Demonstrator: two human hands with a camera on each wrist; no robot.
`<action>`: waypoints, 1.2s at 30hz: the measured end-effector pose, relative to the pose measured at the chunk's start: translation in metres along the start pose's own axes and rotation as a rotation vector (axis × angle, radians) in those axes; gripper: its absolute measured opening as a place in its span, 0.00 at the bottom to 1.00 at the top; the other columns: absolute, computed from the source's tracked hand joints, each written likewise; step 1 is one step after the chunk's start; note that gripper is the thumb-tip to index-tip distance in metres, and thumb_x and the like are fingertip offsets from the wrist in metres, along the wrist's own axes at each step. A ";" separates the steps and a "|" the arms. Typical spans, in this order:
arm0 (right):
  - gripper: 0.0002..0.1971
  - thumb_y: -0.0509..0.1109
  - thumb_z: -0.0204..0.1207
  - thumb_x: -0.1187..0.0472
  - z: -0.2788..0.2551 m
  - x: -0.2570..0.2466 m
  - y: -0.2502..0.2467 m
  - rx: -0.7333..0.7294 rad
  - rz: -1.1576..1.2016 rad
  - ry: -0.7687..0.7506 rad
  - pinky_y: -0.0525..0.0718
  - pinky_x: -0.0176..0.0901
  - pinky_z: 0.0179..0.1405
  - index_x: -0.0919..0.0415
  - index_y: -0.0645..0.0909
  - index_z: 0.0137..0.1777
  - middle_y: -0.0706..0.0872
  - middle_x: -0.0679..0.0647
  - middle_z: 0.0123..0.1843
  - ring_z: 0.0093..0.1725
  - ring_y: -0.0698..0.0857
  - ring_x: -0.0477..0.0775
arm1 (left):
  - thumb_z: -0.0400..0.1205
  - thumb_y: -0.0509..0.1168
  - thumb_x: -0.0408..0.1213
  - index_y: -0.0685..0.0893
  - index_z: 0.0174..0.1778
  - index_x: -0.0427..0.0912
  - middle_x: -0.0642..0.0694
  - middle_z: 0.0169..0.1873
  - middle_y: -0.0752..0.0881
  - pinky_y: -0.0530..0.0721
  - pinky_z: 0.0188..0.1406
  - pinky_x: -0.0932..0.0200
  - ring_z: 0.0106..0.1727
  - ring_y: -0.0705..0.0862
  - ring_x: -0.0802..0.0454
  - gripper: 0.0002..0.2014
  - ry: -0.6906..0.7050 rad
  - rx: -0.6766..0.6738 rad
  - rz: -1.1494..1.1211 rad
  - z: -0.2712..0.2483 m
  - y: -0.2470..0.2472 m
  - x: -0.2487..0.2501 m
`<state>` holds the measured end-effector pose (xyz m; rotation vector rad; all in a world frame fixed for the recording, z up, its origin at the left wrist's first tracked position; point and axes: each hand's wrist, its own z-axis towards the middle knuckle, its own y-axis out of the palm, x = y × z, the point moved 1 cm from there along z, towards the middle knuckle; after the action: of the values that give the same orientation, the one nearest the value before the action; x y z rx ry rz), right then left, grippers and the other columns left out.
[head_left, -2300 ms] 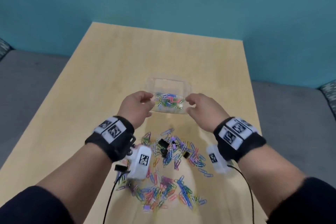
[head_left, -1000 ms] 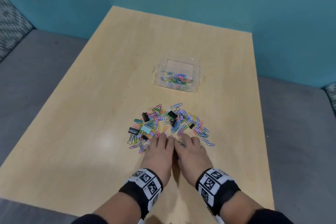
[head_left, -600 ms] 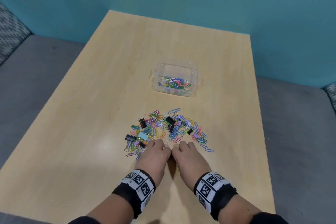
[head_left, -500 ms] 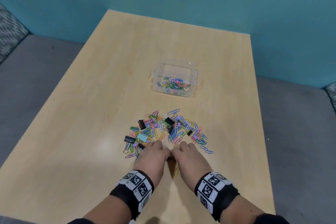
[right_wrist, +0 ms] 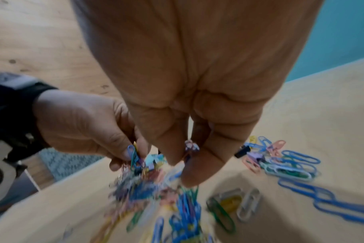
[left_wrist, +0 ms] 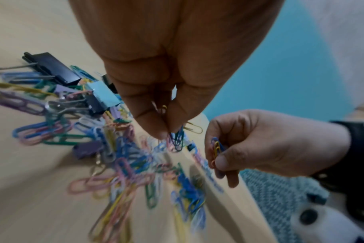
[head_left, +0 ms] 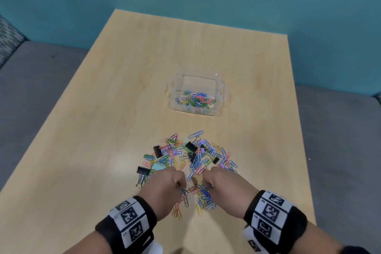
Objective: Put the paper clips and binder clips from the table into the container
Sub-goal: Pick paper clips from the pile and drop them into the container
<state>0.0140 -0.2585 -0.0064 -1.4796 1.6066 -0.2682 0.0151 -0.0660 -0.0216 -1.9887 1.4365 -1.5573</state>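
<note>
Clear plastic up the table from me: the container (head_left: 195,97) sits past the pile with a shallow layer of coloured clips in its bottom, well apart from both hands. In the head view my left hand (head_left: 165,187) and right hand (head_left: 222,185) are raised off the wooden table (head_left: 103,130) at the near edge of the paper clips (head_left: 191,156), fingers curled, each pinching a small bunch. Half a second ago both hands lay flat and side by side on that edge; now they have parted and clips show on the table between and beneath them. The container has not moved. Black binder clips (head_left: 190,146) lie scattered through the pile, one at its left edge beside a light blue one. Black wristbands on both wrists carry square black-and-white marker patterns; no readable writing.

Over to the left wrist view: left hand (left_wrist: 168,92) fingertips are pinched on a few clips, a green-blue bunch hanging just under them. Right hand (left_wrist: 260,143) opposite grips a blue and a yellow clip against the thumb. Paper clips (left_wrist: 119,157) below are blurred; a black binder clip and the light blue one lie up left.

Right wrist view: right hand (right_wrist: 193,118) pinches clips between thumb and fingers, left hand (right_wrist: 89,125) holds a blue-green bunch. Paper clips (right_wrist: 285,162) spread across the table, much of it blurred.
</note>
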 end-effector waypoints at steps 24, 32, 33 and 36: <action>0.20 0.63 0.78 0.62 0.090 0.024 -0.152 0.331 0.022 0.169 0.79 0.47 0.57 0.56 0.76 0.70 0.81 0.57 0.66 0.61 0.81 0.59 | 0.77 0.59 0.27 0.85 0.59 0.47 0.47 0.58 0.85 0.77 0.54 0.60 0.56 0.82 0.47 0.18 -0.070 0.360 -0.100 0.130 -0.115 0.039; 0.09 0.58 0.69 0.63 -0.031 0.019 -0.003 -0.104 -0.381 -0.123 0.81 0.56 0.42 0.53 0.76 0.47 0.77 0.55 0.50 0.49 0.77 0.62 | 0.70 0.58 0.27 0.79 0.37 0.46 0.48 0.40 0.78 0.80 0.43 0.48 0.44 0.79 0.44 0.10 0.163 -0.043 0.316 -0.014 0.004 0.007; 0.08 0.62 0.65 0.62 -0.042 0.018 0.008 -0.126 -0.429 -0.136 0.81 0.52 0.35 0.53 0.77 0.44 0.78 0.56 0.47 0.45 0.78 0.61 | 0.66 0.58 0.27 0.76 0.34 0.47 0.49 0.37 0.77 0.80 0.39 0.50 0.41 0.79 0.46 0.09 0.173 -0.079 0.336 -0.027 0.017 0.007; 0.11 0.73 0.48 0.59 -0.053 0.014 0.033 -0.066 -0.543 -0.166 0.73 0.43 0.20 0.51 0.77 0.32 0.80 0.53 0.37 0.33 0.78 0.56 | 0.59 0.56 0.34 0.75 0.26 0.49 0.52 0.29 0.76 0.80 0.26 0.62 0.31 0.79 0.51 0.05 0.268 -0.085 0.442 -0.052 0.051 0.008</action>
<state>-0.0454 -0.2837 -0.0053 -1.9200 1.0683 -0.3863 -0.0567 -0.0782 -0.0308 -1.4001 1.9128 -1.6147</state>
